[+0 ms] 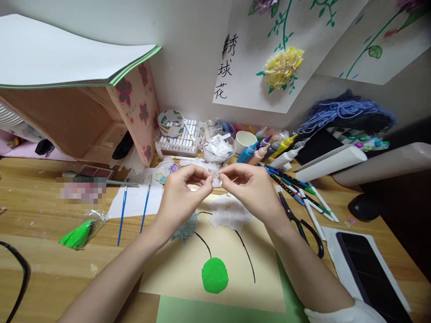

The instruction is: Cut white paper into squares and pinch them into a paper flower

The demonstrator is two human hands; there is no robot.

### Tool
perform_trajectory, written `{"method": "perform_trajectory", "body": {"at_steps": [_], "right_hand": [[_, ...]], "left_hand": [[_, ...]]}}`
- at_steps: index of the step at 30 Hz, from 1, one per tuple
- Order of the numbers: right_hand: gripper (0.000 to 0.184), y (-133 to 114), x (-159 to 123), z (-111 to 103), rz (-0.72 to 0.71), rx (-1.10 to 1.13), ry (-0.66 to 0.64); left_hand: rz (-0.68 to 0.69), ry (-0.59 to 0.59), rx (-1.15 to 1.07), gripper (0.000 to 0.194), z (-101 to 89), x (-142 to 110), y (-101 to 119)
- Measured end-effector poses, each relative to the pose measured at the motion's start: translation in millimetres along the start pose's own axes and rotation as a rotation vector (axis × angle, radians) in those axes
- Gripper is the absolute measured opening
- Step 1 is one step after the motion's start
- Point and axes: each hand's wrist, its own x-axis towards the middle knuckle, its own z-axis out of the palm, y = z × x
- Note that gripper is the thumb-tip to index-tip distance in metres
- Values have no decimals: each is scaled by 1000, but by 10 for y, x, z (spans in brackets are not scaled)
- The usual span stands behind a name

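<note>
My left hand (186,193) and my right hand (251,190) meet above the cream paper (178,273), both closed in a pinch on one small piece of white tissue paper (216,178). Below them, torn white paper pieces (230,213) lie on the cream sheet. A round green paper piece (214,275) sits near the sheet's lower middle, with a curved black line running up from it. Partly hidden behind my left wrist is a blue crinkled paper flower (186,228). Just beyond my fingers stands a plastic tub of white paper scraps (218,148).
Paint bottles (261,153), a white cup (245,142) and a marker box (178,143) line the wall. Scissors (299,220) and pens lie right, beside a phone-like black object (373,273). Blue brushes (145,204) and green tissue (78,234) lie left, below a pink box (134,112).
</note>
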Motion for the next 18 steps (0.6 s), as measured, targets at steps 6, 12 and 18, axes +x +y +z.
{"method": "perform_trajectory", "body": {"at_steps": [6, 12, 18], "right_hand": [[10, 33, 39, 16, 48, 91, 0], [15, 50, 56, 4, 73, 183, 1], [17, 7, -27, 38, 9, 69, 21]], "left_hand": [[-26, 7, -19, 6, -1, 18, -14], [-3, 34, -12, 5, -10, 16, -11], [48, 35, 72, 4, 1, -24, 4]]}}
